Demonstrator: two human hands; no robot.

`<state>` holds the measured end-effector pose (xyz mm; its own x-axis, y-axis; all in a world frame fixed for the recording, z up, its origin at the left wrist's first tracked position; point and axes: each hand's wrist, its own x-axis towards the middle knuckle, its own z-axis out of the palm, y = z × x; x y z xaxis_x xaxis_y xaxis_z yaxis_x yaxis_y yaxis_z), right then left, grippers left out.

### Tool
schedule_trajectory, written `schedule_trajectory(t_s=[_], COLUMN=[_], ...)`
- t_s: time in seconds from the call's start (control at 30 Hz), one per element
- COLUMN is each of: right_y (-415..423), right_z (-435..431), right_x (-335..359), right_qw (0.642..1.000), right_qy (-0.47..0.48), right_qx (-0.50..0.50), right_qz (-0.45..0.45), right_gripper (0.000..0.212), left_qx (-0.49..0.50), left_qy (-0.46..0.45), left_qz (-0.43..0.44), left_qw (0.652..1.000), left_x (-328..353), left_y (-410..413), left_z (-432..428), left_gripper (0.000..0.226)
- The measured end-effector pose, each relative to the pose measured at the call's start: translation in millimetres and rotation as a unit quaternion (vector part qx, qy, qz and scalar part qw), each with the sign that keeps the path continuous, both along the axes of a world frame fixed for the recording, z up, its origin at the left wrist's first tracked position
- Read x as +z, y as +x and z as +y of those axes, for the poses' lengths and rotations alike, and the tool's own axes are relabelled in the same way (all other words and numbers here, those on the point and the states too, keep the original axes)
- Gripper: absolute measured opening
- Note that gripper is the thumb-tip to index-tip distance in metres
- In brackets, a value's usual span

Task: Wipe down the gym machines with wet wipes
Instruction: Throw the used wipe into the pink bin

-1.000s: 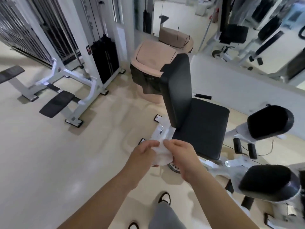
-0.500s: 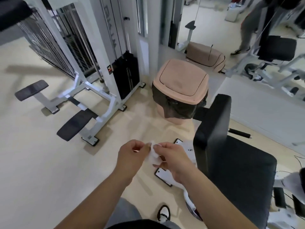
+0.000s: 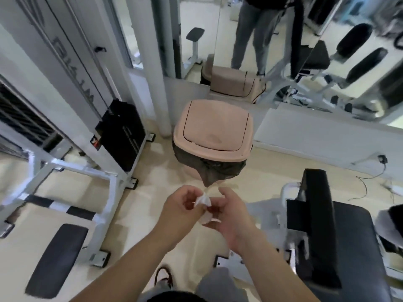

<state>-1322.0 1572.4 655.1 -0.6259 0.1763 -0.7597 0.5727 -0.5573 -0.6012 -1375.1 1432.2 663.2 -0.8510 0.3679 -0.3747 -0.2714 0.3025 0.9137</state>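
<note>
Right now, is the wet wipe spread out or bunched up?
Bunched up. The wet wipe is a small crumpled wad pinched between the left hand and the right hand, no flat sheet showing.

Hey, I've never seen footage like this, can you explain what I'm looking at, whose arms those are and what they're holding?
This is a single picture from a camera worn on a person's head, looking forward and down, so the two bare arms are the wearer's own. The left hand and right hand together pinch a small crumpled white wet wipe. Just ahead on the gym floor stands a pink lidded trash bin with a dark liner. A black padded machine seat is at the right, a white-framed weight machine at the left, and a wall mirror behind.
</note>
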Motion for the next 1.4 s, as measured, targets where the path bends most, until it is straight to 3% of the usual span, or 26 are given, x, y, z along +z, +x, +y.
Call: schedule_trajectory(t_s=[0.2,0.5,0.6,0.67,0.8,0.87,1.0,1.1,1.3,1.4], right_y=[-61.4,-178.7,-213.7,-234.7,-280.4,-301.9,-346.6,-377.7,-433.0,-455.8], right_z=[47.8,122.3,146.1,162.0,194.9,207.1,221.6,228.9,230.9,220.5], right_x=[-0.8,-36.7,-37.6,-42.5,-76.6,-97.1,-138.3,-165.5,-216.5,-233.4], right_qw=[0.990,0.992,0.990,0.988,0.984,0.981,0.976,0.973,0.963,0.962], right_qy=[0.068,0.070,0.085,0.098,0.121,0.130,0.151,0.157,0.177,0.180], right_qx=[-0.113,-0.083,-0.079,-0.070,-0.052,-0.043,-0.003,0.031,0.098,0.113], right_qz=[-0.056,-0.067,-0.080,-0.093,-0.117,-0.138,-0.158,-0.165,-0.179,-0.170], right_gripper=[0.024,0.017,0.014,0.022,0.066,0.075,0.069,0.063,0.063,0.058], left_qx=[-0.084,-0.100,-0.159,-0.179,-0.194,-0.211,-0.272,-0.340,-0.487,-0.537], left_qy=[-0.032,-0.134,-0.164,-0.190,-0.210,-0.225,-0.278,-0.311,-0.361,-0.422], left_qz=[-0.015,-0.021,0.041,0.058,0.034,0.052,0.083,0.090,0.149,0.231], left_qw=[0.996,0.986,0.973,0.964,0.958,0.950,0.918,0.883,0.781,0.693], left_x=[-11.6,-57.8,-78.7,-92.8,-136.1,-165.8,-215.9,-247.6,-294.8,-316.2], left_y=[-83.4,-207.7,-251.5,-279.6,-339.2,-365.8,-407.7,-433.0,-464.5,-475.6], left_z=[52.5,115.6,130.9,146.2,184.9,198.6,212.8,216.0,208.5,200.9], left_gripper=[0.011,0.017,0.020,0.025,0.021,0.022,0.033,0.028,0.046,0.048])
